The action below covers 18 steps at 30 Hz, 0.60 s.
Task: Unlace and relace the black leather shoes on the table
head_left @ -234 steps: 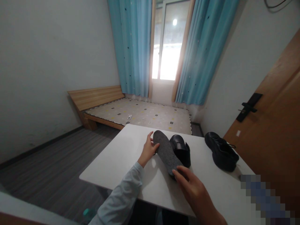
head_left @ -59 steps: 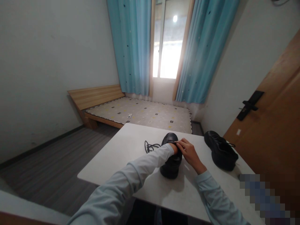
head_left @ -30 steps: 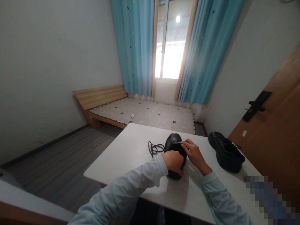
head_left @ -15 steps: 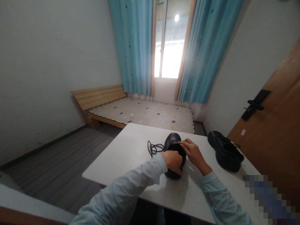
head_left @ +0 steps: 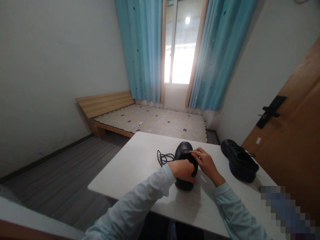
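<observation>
A black lace-up shoe (head_left: 184, 185) rests on the white table (head_left: 125, 166), its toe pointing away from me. My left hand (head_left: 183, 169) lies across the shoe's opening. Its thumb sticks out over the right side, while its fingers dip down inside, out of sight. At the front eyelets, my right hand (head_left: 206, 163) is closed, with thumb and fingertips pinching the shoelace. A long stretch of black shoelace (head_left: 162, 157) lies in loose loops on the table, left of the shoe.
A second black shoe (head_left: 240, 161) stands at the table's right edge, near a wooden door (head_left: 295, 133). Beyond the table is a low bed (head_left: 160, 121) with a small white object (head_left: 140, 124) on it. A blurred-out patch (head_left: 287, 210) covers the lower right.
My left hand has shifted slightly within the shoe's opening, and its thumb now reaches further out to the right. The right hand keeps its pinch at the eyelets.
</observation>
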{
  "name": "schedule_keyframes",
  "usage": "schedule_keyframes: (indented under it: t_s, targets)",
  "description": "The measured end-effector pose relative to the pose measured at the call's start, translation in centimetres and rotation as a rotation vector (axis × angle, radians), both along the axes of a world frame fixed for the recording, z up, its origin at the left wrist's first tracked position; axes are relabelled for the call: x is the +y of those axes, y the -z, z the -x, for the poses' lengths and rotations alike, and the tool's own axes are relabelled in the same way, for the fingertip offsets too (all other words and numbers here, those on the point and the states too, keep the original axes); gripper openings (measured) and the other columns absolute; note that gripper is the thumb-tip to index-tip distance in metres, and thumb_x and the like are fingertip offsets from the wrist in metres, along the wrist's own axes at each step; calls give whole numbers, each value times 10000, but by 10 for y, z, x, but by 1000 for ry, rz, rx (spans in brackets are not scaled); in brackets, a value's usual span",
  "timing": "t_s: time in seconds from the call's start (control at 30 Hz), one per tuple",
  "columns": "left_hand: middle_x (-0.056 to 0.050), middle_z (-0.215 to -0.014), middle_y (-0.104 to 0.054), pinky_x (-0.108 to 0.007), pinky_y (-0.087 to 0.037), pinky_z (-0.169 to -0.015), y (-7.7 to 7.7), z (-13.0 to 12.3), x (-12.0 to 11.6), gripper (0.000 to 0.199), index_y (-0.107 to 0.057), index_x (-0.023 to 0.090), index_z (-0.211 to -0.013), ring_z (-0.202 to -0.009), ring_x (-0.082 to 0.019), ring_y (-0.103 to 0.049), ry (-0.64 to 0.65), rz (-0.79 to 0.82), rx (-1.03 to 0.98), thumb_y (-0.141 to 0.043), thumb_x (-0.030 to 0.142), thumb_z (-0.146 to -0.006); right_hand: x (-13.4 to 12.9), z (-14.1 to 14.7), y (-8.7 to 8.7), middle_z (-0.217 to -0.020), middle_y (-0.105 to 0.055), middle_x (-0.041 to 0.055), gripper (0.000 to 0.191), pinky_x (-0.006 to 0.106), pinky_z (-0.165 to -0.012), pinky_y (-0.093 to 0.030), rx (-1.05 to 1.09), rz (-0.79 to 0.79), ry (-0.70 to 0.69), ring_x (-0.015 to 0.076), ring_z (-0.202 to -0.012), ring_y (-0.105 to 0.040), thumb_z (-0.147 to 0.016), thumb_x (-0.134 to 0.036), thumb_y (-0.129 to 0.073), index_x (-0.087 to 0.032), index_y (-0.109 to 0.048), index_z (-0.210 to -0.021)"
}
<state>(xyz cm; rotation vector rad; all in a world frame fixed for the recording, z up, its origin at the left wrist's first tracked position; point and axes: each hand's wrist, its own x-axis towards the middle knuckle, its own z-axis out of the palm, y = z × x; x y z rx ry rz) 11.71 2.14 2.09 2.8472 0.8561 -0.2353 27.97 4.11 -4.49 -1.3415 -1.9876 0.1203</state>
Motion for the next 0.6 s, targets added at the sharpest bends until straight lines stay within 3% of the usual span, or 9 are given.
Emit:
schedule_keyframes:
  t_s: [0.13, 0.2, 0.3, 0.47, 0.6]
  targets:
    - [-56, -724, -711, -200, -420, -584, -27, 17, 7, 282, -715, 140, -744, -626, -130, -616, 112, 112, -268, -534, 326, -854, -2, 0, -2, -884, -605, 54, 297, 290, -730, -477, -4, -10, -1, 175, -774, -606, -897, -319, -427, -219, -693, -983]
    - [1, -729, -715, -153, -410, -627, -39, 27, 12, 239, -710, 174, -783, -652, -84, -613, 92, 222, -428, -512, 279, -868, -3, 0, -3, -873, -603, 50, 298, 282, -701, -473, -7, -10, -7, 170, -752, -599, -899, -324, -423, -220, -692, -974]
    - [-15, -787, -717, -150, -421, -668, -45, 41, 22, 293, -699, 151, -845, -714, -90, -621, 17, 291, -668, -472, 331, -885, -3, 0, -4, -853, -599, 46, 300, 277, -694, -465, -8, -15, -16, 166, -742, -596, -906, -342, -420, -221, -689, -962]
    - [-59, -816, -709, -198, -473, -721, -23, 54, 45, 319, -679, 117, -909, -759, -128, -651, -172, 328, -1004, -466, 352, -872, -2, -1, -3, -889, -598, 52, 303, 291, -754, -468, 5, 2, -4, 173, -781, -607, -911, -346, -424, -213, -679, -1009]
    - [-35, -739, -702, -207, -480, -691, 9, 60, 65, 243, -681, 141, -860, -698, -124, -648, -399, 195, -1015, -494, 294, -837, -2, 0, -2, -895, -597, 54, 303, 296, -748, -469, 3, 9, 2, 178, -788, -610, -911, -340, -423, -213, -681, -1007]
